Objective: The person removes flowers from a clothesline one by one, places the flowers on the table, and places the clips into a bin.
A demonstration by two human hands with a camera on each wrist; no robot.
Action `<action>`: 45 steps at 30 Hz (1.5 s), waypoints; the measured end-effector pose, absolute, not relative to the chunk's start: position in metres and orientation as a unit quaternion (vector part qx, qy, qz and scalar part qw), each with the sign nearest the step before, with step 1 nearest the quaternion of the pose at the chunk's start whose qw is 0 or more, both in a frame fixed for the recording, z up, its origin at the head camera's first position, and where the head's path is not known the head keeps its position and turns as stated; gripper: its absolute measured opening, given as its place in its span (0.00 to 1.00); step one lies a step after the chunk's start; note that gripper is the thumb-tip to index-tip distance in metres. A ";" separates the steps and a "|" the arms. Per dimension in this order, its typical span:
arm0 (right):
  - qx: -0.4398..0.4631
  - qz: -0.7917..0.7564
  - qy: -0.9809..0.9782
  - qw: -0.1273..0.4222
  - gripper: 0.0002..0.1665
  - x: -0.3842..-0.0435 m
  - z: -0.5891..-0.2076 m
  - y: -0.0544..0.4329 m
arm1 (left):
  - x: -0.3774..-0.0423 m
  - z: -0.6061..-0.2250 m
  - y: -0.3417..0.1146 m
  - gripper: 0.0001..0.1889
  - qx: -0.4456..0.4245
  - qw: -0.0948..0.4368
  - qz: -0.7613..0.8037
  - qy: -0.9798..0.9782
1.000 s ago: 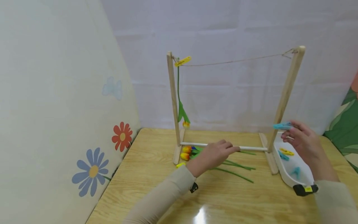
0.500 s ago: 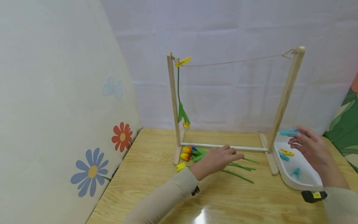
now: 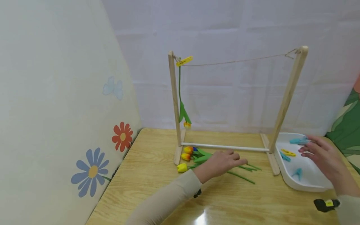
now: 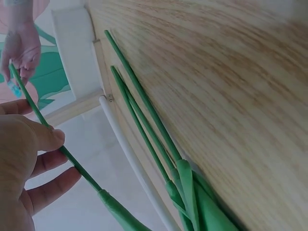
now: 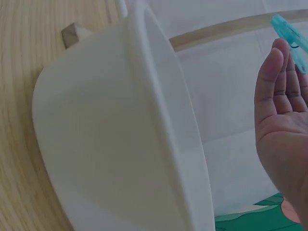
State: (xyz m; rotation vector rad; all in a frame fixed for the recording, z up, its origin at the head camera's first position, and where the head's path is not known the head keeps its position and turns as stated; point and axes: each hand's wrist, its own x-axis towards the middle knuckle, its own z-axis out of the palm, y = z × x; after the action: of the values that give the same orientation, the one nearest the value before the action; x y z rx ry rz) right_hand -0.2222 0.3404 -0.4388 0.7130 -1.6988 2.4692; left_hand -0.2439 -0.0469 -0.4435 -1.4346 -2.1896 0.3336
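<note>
My left hand (image 3: 220, 164) is over the loose artificial tulips on the table. In the left wrist view its thumb and fingers pinch the green stem of one tulip (image 4: 79, 168), raised clear of the other stems (image 4: 144, 115). Which bloom belongs to that stem is hidden from me. Over the white tray at the right, my right hand (image 3: 323, 157) holds a light-blue clothespin (image 3: 298, 141) at its fingertips. Another tulip (image 3: 180, 93) hangs bloom down from the string (image 3: 233, 62), clipped by a yellow clothespin (image 3: 184, 61).
A wooden frame (image 3: 289, 90) with a white lower bar (image 3: 225, 146) stands at the back of the table. The white tray (image 3: 312, 186) beside its right foot contains a yellow clothespin (image 3: 288, 152) and two blue ones. A yellow bloom (image 3: 182, 167) lies near the left foot.
My left hand has shifted a little right and nearer to me, with the pinched stem. The right hand has moved right and lower over the tray, carrying the light-blue clothespin.
</note>
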 end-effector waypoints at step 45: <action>-0.042 0.722 -0.687 0.072 0.12 -0.216 -0.463 0.378 | -0.237 -0.464 -0.031 0.30 -0.526 0.160 0.230 -0.803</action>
State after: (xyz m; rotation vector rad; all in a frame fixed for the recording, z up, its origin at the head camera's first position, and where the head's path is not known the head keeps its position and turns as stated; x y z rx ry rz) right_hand -0.2163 0.3784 -0.4634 -0.1263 -2.0637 2.1704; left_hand -0.2368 -0.0306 -0.4643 -1.5026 -2.2953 0.6575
